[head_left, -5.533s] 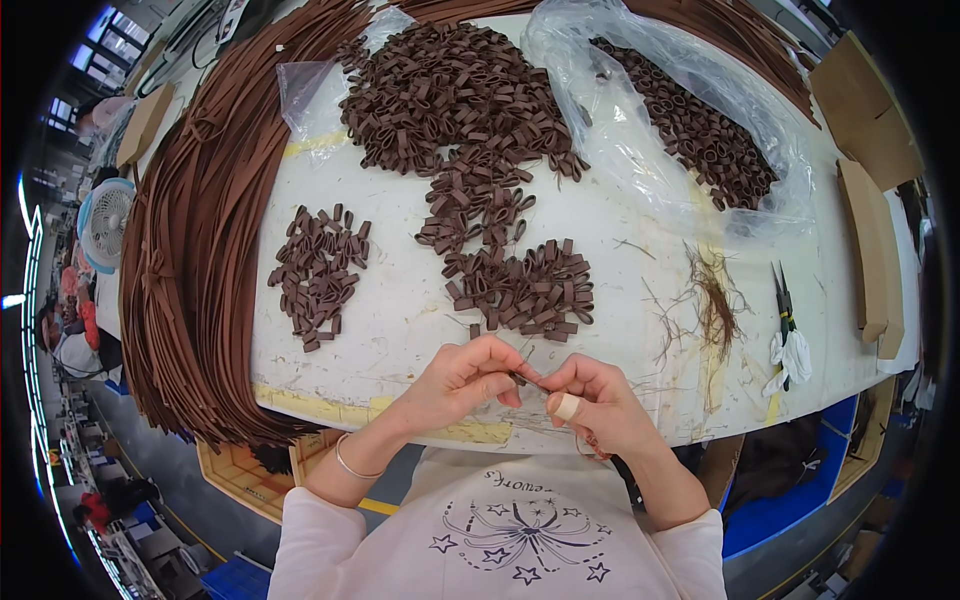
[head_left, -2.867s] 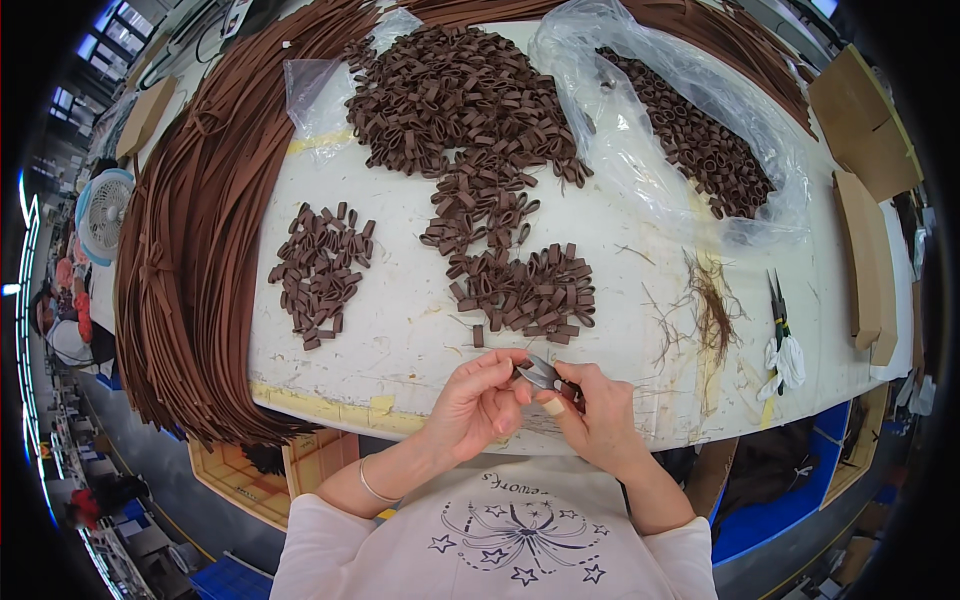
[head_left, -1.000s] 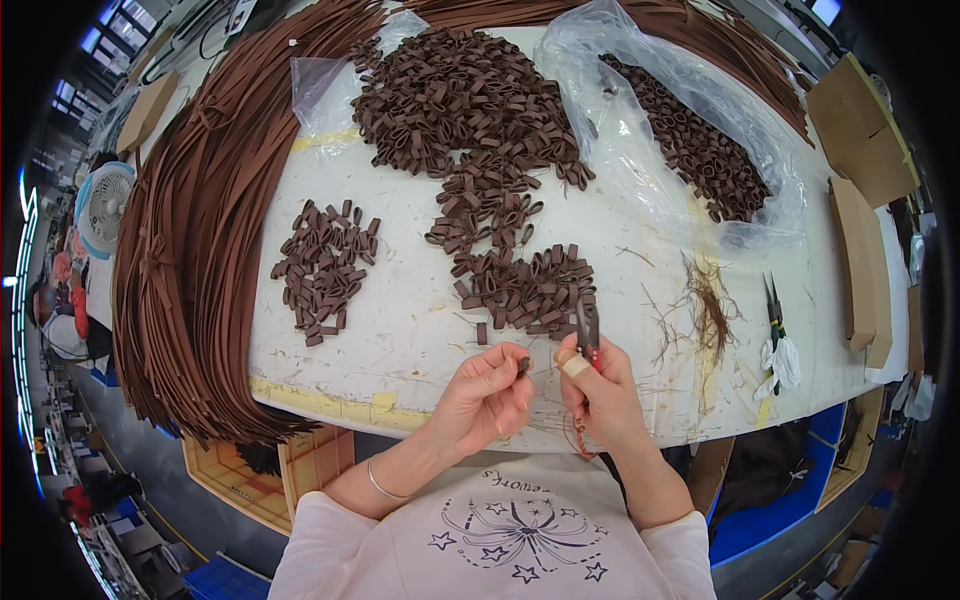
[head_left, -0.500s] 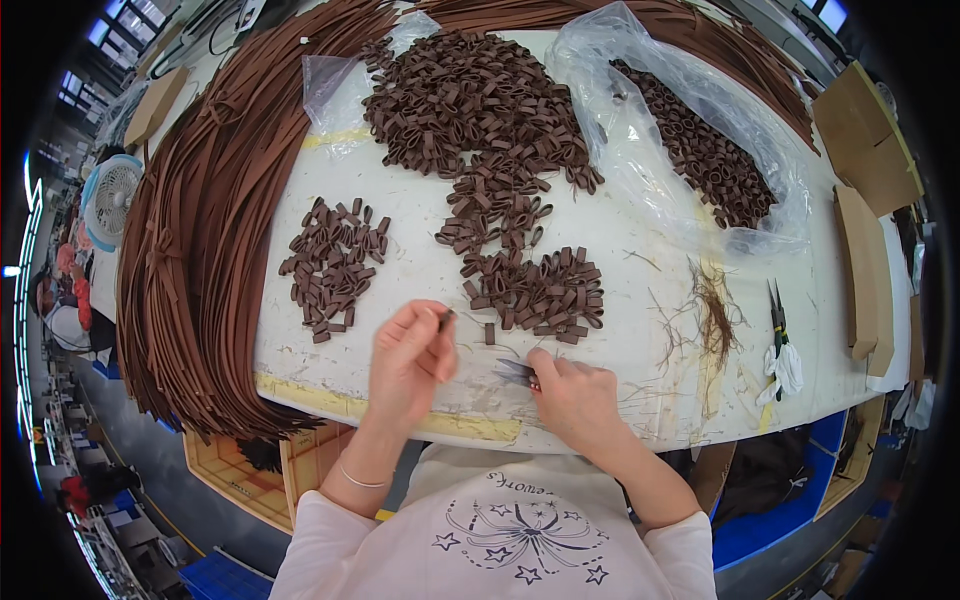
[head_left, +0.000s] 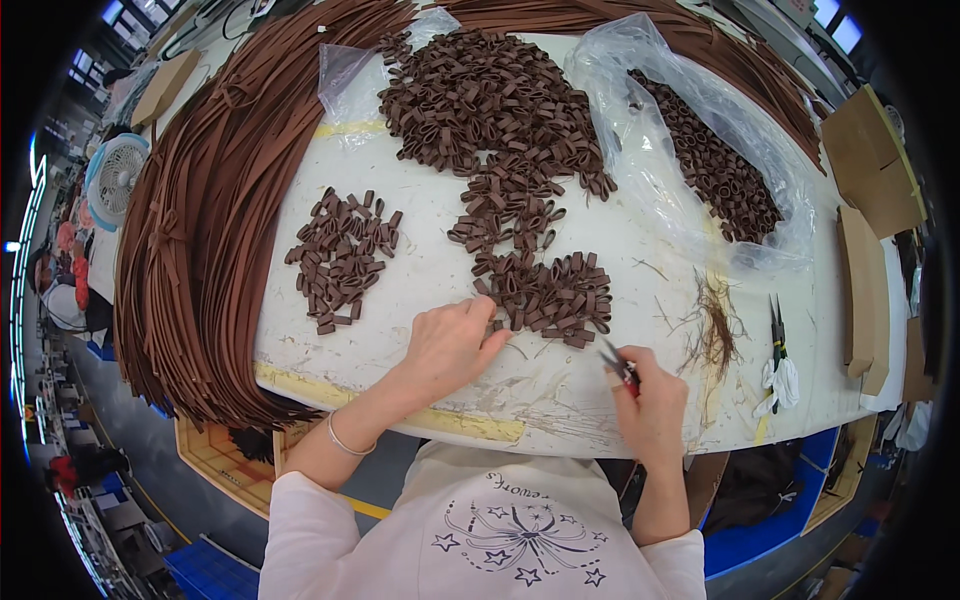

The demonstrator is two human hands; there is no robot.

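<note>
My left hand [head_left: 452, 342] is at the near left edge of a heap of small brown strap loops [head_left: 550, 295], palm down. Its thumb and fingers close around a single brown loop [head_left: 497, 325], mostly covered by the fingertips. Off to the right, my right hand [head_left: 655, 400] grips small thread snips [head_left: 625, 374] with red on the handle, their blades pointing up and left toward the heap. A smaller, separate group of loops [head_left: 342, 258] lies on the table left of my left hand.
Long brown strips [head_left: 200, 240] drape over the table's left side. A large loop heap [head_left: 490, 105] lies at the back, beside a clear plastic bag [head_left: 640, 150] containing more. Thread scraps [head_left: 717, 325], pliers [head_left: 777, 325] and cardboard boxes [head_left: 862, 290] are on the right.
My left hand has come down from the air, without the dark piece it held, to the heap's edge. My right hand has moved right with the snips. The view has shifted slightly.
</note>
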